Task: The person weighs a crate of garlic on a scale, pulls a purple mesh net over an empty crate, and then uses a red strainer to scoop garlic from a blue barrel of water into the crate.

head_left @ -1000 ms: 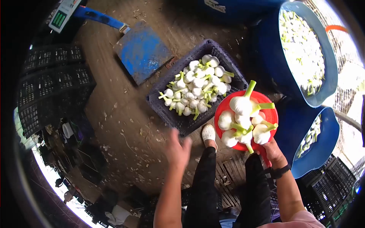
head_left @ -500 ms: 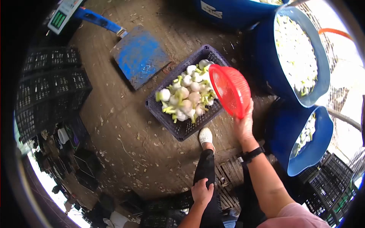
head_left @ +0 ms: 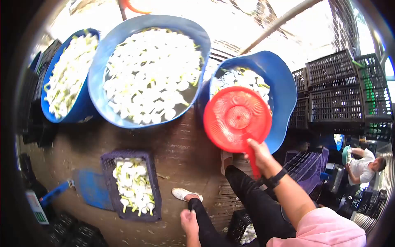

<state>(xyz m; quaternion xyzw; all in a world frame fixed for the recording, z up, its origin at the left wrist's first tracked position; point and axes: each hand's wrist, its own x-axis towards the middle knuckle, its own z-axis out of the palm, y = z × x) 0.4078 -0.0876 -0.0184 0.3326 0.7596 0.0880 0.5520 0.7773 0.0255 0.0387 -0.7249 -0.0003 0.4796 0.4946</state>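
Observation:
My right hand (head_left: 260, 155) is closed around the handle of a red plastic strainer (head_left: 235, 119). Its round underside faces me, over the near edge of a blue tub (head_left: 284, 88) that holds white bulbs with green stems (head_left: 247, 79). What the strainer holds, if anything, is hidden. Low in the view, beside my leg, my left hand (head_left: 189, 222) hangs with its fingers curled and nothing visible in them. On the floor ahead of it stands a dark purple crate (head_left: 108, 164), with similar white bulbs (head_left: 132, 181) inside.
A large blue tub (head_left: 95, 88) and another blue tub (head_left: 46, 111) hold more bulbs. A blue platform scale (head_left: 92, 189) lies beside the crate. Black crates (head_left: 335, 90) are stacked at right. Another person (head_left: 362, 168) works at far right, holding a green container (head_left: 346, 155).
The view has turned right towards the tubs. The strainer has moved from above the crate to the right-hand tub, its underside now towards me. My left hand has left my thigh.

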